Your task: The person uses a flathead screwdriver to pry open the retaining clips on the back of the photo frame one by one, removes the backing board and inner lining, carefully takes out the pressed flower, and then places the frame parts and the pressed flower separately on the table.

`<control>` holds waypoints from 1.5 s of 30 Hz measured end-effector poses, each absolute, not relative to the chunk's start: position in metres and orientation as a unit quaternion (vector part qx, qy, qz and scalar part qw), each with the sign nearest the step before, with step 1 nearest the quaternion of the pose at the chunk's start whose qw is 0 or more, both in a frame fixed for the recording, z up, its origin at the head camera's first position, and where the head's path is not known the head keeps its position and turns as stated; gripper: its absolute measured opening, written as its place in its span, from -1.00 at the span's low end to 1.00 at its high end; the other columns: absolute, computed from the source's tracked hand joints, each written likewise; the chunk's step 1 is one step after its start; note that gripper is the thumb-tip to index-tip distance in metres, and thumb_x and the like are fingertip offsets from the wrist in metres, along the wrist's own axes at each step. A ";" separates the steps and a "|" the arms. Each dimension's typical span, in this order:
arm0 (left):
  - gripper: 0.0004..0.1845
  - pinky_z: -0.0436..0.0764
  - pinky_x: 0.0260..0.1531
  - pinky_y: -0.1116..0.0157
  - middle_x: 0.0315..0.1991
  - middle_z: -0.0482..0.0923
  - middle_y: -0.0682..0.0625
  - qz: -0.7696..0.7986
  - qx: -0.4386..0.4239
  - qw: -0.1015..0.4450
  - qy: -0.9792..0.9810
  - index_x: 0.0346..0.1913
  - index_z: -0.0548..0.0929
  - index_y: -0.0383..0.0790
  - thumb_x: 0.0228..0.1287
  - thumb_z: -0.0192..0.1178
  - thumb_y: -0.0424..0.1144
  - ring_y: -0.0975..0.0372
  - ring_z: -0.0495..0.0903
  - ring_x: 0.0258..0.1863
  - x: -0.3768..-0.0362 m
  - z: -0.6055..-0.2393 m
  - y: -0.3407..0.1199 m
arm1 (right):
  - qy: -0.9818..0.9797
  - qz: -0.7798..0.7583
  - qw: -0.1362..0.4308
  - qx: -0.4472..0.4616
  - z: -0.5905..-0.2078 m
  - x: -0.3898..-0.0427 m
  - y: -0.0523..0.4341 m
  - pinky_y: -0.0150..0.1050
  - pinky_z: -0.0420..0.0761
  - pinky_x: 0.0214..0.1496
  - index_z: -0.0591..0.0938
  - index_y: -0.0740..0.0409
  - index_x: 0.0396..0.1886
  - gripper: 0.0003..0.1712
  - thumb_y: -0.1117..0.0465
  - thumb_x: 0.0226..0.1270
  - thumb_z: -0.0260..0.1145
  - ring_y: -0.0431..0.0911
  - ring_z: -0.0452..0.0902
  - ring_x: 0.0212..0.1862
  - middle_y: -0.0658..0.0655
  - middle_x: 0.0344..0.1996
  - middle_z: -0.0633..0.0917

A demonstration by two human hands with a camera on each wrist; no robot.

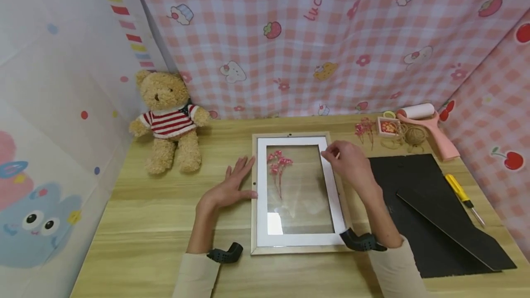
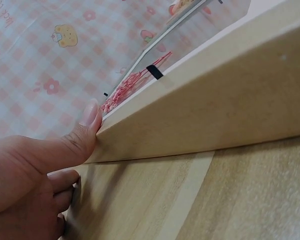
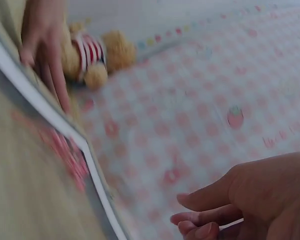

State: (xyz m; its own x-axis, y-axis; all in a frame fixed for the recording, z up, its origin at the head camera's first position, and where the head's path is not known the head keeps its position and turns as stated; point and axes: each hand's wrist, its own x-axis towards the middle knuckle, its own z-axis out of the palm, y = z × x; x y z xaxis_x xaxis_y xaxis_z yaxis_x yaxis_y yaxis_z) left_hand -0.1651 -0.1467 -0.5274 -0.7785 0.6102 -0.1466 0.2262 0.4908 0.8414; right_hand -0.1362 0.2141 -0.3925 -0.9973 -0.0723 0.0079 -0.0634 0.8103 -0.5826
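Observation:
A light wooden picture frame (image 1: 254,229) lies on the table with a white mat (image 1: 302,240) and a clear pane inside it. Pink dried flowers (image 1: 279,164) with thin stems sit at the upper left of the pane. My left hand (image 1: 231,186) rests at the frame's left side, fingers extended; in the left wrist view its thumb (image 2: 92,117) presses against the frame's edge. Over the right strip of the mat hovers my right hand (image 1: 352,164), fingers bent. In the right wrist view a gap shows between its thumb and fingers, with nothing held.
Black backing board (image 1: 407,169) lies at right, a folded black stand piece on it. Beside it is a yellow-handled screwdriver (image 1: 457,190). Behind stand a pink lint roller (image 1: 440,139), twine (image 1: 415,135), a small box (image 1: 388,127) and more pink flowers (image 1: 364,128). A teddy bear (image 1: 167,118) sits back left.

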 end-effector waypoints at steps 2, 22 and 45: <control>0.28 -0.59 0.71 -0.14 0.83 -0.45 -0.22 0.436 0.254 0.217 0.836 0.84 -0.20 0.04 0.36 0.44 0.28 -0.05 -0.55 0.80 -0.165 -0.527 -0.146 | 0.947 -0.317 0.026 -0.034 -0.397 -0.127 0.198 -0.20 0.52 -0.35 0.76 0.35 -0.11 -0.75 0.19 0.63 0.38 0.05 0.64 -0.28 0.27 -0.26 0.77; 0.23 -0.58 0.69 -0.20 0.82 -0.45 -0.30 0.439 0.244 0.228 0.834 0.84 -0.17 -0.04 0.42 0.43 0.20 -0.15 -0.54 0.79 -0.153 -0.496 -0.143 | 0.948 -0.307 0.078 -0.029 -0.430 -0.110 0.133 -0.06 0.70 -0.20 0.77 0.20 -0.26 -0.84 0.20 0.48 0.53 -0.06 0.65 -0.24 0.09 -0.33 0.76; 0.21 -0.52 0.74 -0.12 0.83 -0.44 -0.23 0.413 0.235 0.229 0.850 0.84 -0.20 -0.05 0.44 0.44 0.08 -0.06 -0.51 0.81 -0.155 -0.501 -0.141 | 0.957 -0.269 0.103 -0.029 -0.470 -0.107 0.103 0.18 0.73 -0.16 0.72 0.14 -0.39 -0.78 0.19 0.49 0.49 0.01 0.63 -0.33 0.08 -0.36 0.70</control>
State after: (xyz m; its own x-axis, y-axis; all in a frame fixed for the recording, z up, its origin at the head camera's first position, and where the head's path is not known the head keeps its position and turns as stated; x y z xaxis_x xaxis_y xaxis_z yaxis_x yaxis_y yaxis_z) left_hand -0.1550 -0.1407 -0.5014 -0.7845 0.5884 -0.1958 0.2098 0.5490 0.8091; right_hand -0.1067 0.1031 -0.4698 -0.9772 -0.1114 -0.1808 -0.0011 0.8540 -0.5202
